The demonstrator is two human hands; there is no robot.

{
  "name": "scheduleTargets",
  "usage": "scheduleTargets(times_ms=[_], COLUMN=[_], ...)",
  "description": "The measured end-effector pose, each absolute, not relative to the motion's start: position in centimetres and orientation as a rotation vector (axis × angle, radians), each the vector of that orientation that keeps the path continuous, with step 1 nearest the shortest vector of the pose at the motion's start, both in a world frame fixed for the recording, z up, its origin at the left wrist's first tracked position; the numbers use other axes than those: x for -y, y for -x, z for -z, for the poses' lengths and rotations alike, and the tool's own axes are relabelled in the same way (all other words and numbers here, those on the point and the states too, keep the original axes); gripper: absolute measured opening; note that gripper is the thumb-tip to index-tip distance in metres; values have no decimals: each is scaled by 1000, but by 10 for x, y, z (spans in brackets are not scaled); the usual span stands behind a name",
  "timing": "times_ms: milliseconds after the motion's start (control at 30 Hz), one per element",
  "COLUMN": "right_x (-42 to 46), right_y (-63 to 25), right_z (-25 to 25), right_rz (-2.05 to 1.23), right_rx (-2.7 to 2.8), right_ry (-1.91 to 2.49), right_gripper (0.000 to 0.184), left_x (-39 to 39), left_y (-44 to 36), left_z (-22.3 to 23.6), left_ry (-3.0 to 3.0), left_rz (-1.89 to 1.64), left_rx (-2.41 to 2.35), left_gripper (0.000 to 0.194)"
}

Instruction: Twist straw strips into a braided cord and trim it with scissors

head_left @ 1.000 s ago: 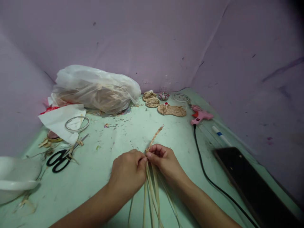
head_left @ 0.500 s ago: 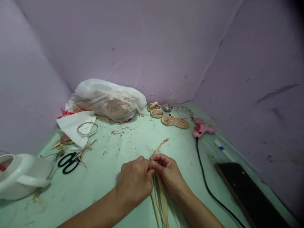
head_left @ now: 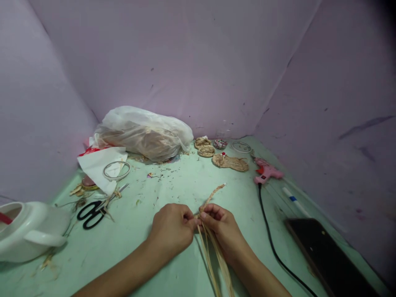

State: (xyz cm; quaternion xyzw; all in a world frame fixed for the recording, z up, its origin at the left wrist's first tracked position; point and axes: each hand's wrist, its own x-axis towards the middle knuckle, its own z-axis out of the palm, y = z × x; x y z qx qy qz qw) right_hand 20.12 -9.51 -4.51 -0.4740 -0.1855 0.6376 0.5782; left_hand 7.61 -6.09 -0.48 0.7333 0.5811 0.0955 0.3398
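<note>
Our right hand (head_left: pixel 223 226) pinches the narrow braid (head_left: pixel 213 195) at its lower end, and our left hand (head_left: pixel 173 227) is closed on a strand (head_left: pixel 196 216) just beside it, fingertips nearly meeting. From this grip the braid's long axis slants away from us and rightward, roughly toward the back right corner of the table (head_left: pixel 154 268), its pale tip free; our right hand is nearer that tip. The loose strands (head_left: pixel 208 252) trail the opposite way, toward us. Beyond, the pink glue gun (head_left: pixel 266 172) lies near the right edge.
</note>
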Motion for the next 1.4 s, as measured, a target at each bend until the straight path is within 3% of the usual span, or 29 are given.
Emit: scheduleTargets(times_ms=[533, 600, 767, 1033, 1267, 1400], right_x=[95, 95, 94, 96, 94, 96], right_y=[-200, -200, -201, -202, -208, -210], right_z=[43, 45, 47, 42, 46, 44], right_rz=[-1508, -1507, -1519, -1557, -1427, -1350], right_rx=[418, 419, 470, 447, 749, 978], right_ry=[1092, 1061, 1070, 1103, 1295, 1361], right_gripper=[25, 25, 23, 27, 8, 10], left_x=[66, 64, 56, 52, 50, 52], left_y=[-81, -83, -85, -80, -80, -81], left_z=[22, 20, 18, 18, 21, 26], left_ry=[-1825, -1668, -1214, -1390, -1295, -1330], left_rz=[-543, -567, -394, -430, -378, -378], left_rx=[-1435, -1377, -1188, -1218, -1219, -1215], left_gripper=[8, 14, 22, 11, 9, 11])
